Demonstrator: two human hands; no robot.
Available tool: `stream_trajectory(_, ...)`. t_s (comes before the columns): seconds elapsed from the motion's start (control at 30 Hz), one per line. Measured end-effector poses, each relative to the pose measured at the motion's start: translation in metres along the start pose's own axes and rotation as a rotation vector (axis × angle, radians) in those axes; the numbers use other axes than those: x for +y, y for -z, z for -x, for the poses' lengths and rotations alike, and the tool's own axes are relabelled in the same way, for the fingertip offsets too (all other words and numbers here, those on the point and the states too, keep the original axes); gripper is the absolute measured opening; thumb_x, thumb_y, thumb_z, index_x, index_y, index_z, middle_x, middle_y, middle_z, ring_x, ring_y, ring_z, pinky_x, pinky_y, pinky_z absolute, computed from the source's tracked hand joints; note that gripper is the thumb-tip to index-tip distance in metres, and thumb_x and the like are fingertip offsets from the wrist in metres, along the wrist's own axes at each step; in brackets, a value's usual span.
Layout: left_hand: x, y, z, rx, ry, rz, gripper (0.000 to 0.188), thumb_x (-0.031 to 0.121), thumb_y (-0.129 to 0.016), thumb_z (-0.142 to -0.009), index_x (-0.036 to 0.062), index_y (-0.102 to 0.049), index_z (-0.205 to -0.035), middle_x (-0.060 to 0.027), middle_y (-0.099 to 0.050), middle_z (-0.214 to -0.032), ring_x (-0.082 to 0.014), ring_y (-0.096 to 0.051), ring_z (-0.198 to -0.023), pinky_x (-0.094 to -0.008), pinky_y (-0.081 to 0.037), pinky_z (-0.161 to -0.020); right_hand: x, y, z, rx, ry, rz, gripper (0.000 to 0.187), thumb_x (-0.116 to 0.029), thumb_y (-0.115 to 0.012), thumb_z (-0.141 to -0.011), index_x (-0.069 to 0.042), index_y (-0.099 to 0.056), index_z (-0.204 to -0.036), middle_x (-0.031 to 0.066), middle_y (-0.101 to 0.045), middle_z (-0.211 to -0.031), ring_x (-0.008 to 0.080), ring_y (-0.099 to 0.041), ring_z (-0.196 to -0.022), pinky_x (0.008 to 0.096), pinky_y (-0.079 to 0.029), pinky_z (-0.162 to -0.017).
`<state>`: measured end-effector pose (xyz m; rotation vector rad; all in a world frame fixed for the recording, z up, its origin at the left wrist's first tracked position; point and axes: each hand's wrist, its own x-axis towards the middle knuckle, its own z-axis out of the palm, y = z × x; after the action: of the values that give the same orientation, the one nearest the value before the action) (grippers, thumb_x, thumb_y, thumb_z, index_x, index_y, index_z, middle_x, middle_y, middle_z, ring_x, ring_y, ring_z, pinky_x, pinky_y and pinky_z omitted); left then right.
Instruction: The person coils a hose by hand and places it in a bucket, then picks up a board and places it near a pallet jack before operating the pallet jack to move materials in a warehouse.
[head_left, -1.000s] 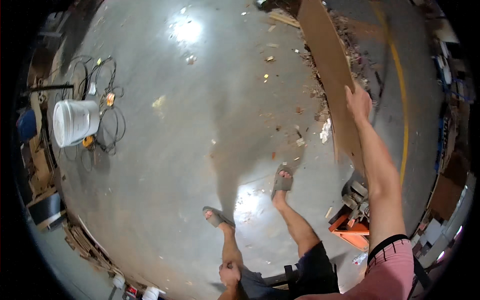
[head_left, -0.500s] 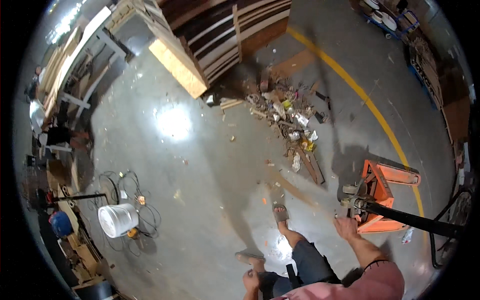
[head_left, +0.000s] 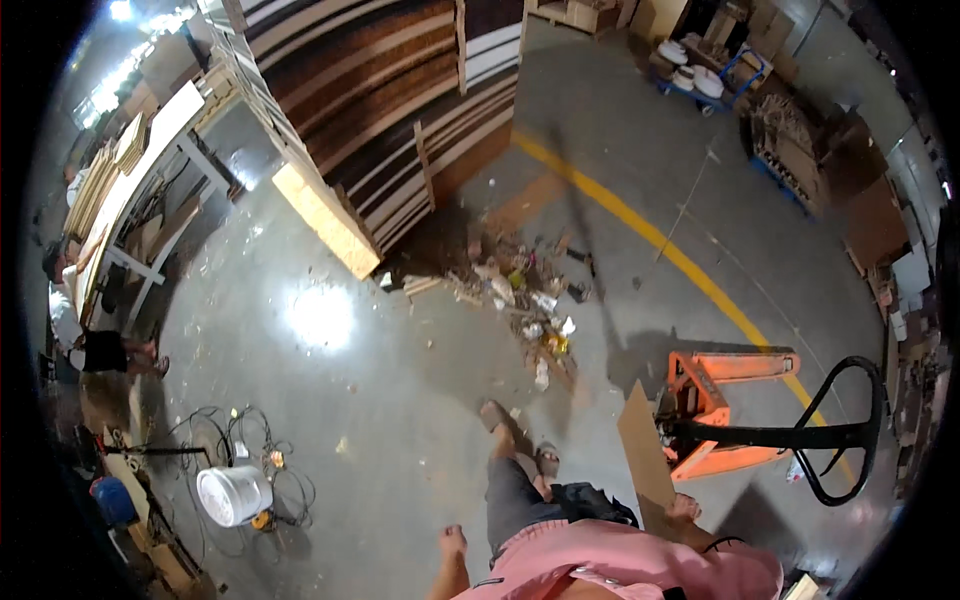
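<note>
My right hand (head_left: 684, 508) is closed on the edge of a flat brown board (head_left: 646, 460), which stands up on its narrow side by my right hip. I cannot tell whether it is cardboard or thin wood. Just beyond it is an orange pallet jack (head_left: 700, 395), its black handle (head_left: 850, 435) reaching to the right. My left hand (head_left: 453, 541) hangs at my left side, fingers curled and nothing showing in them. Ahead of my feet lies a heap of rubbish (head_left: 535, 310) with scraps of wood, paper and wrapping.
A tall stack of striped boards (head_left: 370, 100) stands ahead, beyond the rubbish. At left are a white bucket (head_left: 233, 496) amid loose cables, a workbench (head_left: 125, 190) and a person (head_left: 105, 350). A yellow line (head_left: 650, 235) curves across the floor; a loaded blue trolley (head_left: 706, 90) stands far right.
The brown board has come up in my right hand, which was by the pallet jack. My feet have stepped, and the rubbish heap appears further left in view. My left hand has swung left.
</note>
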<state>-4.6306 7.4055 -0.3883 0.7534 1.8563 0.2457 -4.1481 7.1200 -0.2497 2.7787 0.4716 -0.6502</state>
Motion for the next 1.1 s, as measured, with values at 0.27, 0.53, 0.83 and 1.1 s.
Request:
stream_trajectory(0.27, 0.075, -0.017, -0.164, 0.073, -0.948, -0.827, 0.018, 0.019, -0.051, -0.092, 0.0068, -0.064, -0.097, -0.0171, -0.065, -0.080, -0.0331, -0.060, -0.071, -0.0393, -0.050, -0.064, -0.062, 0.053, -0.071, 0.297, 0.055, -0.353, 0.039, -0.040, -0.064, -0.082, -0.006, -0.065, -0.101, 0.0155, -0.067, -0.089, 0.0350, -0.063, -0.077, 0.0454, -0.050, -0.067)
stream_trajectory(0.53, 0.433, -0.032, -0.129, -0.198, -0.406, 0.205, 0.042, 0.031, -0.057, -0.091, -0.0028, -0.061, -0.116, -0.0097, -0.067, -0.102, -0.0179, -0.062, -0.090, -0.0295, -0.047, -0.078, -0.194, 0.165, -0.090, 0.266, 0.045, -0.630, 0.022, -0.012, -0.060, -0.091, -0.005, -0.062, -0.111, 0.0106, -0.068, -0.097, 0.0207, -0.063, -0.083, 0.0353, -0.050, -0.071)
stream_trajectory(0.83, 0.264, 0.013, -0.065, 0.098, -0.022, 0.585, 0.044, 0.034, -0.057, -0.093, 0.0004, -0.056, -0.121, -0.0083, -0.065, -0.109, -0.0166, -0.061, -0.094, -0.0284, -0.046, -0.071, -0.265, 0.250, -0.216, 0.215, 0.201, -0.227, 0.023, -0.020, -0.062, -0.089, -0.006, -0.065, -0.107, 0.0131, -0.068, -0.102, 0.0246, -0.064, -0.093, 0.0402, -0.050, -0.078)
stream_trajectory(1.1, 0.084, -0.064, 0.101, 0.536, 0.458, 0.655, 0.026, 0.026, -0.053, -0.090, 0.0019, -0.062, -0.097, -0.0058, -0.060, -0.078, -0.0130, -0.054, -0.062, -0.0280, -0.037, -0.043, -0.285, 0.186, -0.530, 0.479, 0.737, 0.673, 0.026, -0.026, -0.065, -0.085, -0.007, -0.069, -0.101, 0.0179, -0.069, -0.098, 0.0312, -0.066, -0.097, 0.0455, -0.050, -0.079)
